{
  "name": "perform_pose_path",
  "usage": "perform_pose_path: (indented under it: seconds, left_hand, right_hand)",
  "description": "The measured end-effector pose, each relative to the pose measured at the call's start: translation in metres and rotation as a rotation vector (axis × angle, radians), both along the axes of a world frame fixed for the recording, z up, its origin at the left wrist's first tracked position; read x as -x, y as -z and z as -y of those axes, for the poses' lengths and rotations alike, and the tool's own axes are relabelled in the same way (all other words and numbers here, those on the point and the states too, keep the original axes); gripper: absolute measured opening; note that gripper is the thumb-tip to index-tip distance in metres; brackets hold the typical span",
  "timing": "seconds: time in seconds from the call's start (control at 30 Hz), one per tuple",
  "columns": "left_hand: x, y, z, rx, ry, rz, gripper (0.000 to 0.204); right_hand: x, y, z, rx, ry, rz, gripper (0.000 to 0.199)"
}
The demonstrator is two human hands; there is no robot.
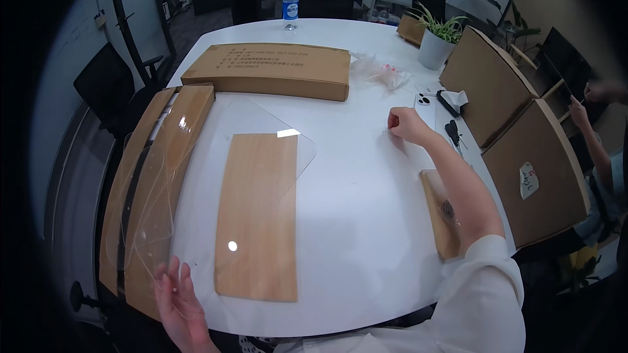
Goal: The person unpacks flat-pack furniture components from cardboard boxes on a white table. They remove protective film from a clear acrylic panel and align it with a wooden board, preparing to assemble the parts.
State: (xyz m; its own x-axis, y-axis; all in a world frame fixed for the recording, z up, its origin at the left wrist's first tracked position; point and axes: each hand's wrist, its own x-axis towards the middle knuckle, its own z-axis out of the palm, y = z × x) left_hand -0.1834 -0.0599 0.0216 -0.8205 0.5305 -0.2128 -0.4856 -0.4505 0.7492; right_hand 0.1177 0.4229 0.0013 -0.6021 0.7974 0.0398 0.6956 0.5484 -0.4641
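1. Reaching out over the white table [366, 222], my right hand [407, 125] rests on the tabletop with the fingers curled in and pinched at the tips; whether they grip something small I cannot tell.
2. My left hand [180, 301] hovers at the near left edge of the table, palm open, fingers spread and holding nothing.
3. Those left fingers [171, 274] sit just beside the lower corner of a clear plastic sheet [154, 202] that lies tilted over the long cardboard boxes [140, 176] at the left.
4. Between my hands lies a wooden board [258, 216], flat on the table, its long side running away from me.
5. A second clear sheet [261, 117] lies over the top of that board and spreads beyond it toward the far side.
6. Under my right forearm lies a smaller wooden strip [439, 222], near the table's right edge, with a dark small item on it that I cannot make out.
7. Across the table lies a long flat cardboard box [268, 68], and beyond it stands a water bottle [290, 5].
8. To the right of that box sit crumpled clear bags [383, 70], a potted plant [437, 42], and a phone [424, 99].
9. Another person's hands [582, 108] are at the far right, well apart from mine.
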Motion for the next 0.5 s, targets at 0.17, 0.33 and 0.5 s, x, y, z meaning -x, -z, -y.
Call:
perform_pose_path:
  seconds: [0.17,0.33,0.5]
  left_hand:
    - [0.001,0.004,-0.011,0.021,-0.002,0.024,0.028]
    - [-0.002,-0.002,-0.025,0.034,-0.046,0.074,0.029]
    - [-0.005,-0.001,-0.033,0.035,0.001,0.013,0.032]
  right_hand:
    - [0.01,-0.014,0.023,-0.018,-0.301,0.134,0.015]
    - [0.02,-0.008,-0.004,-0.242,-0.386,0.344,0.008]
    - [0.064,-0.011,-0.088,-0.536,0.061,-0.12,0.007]
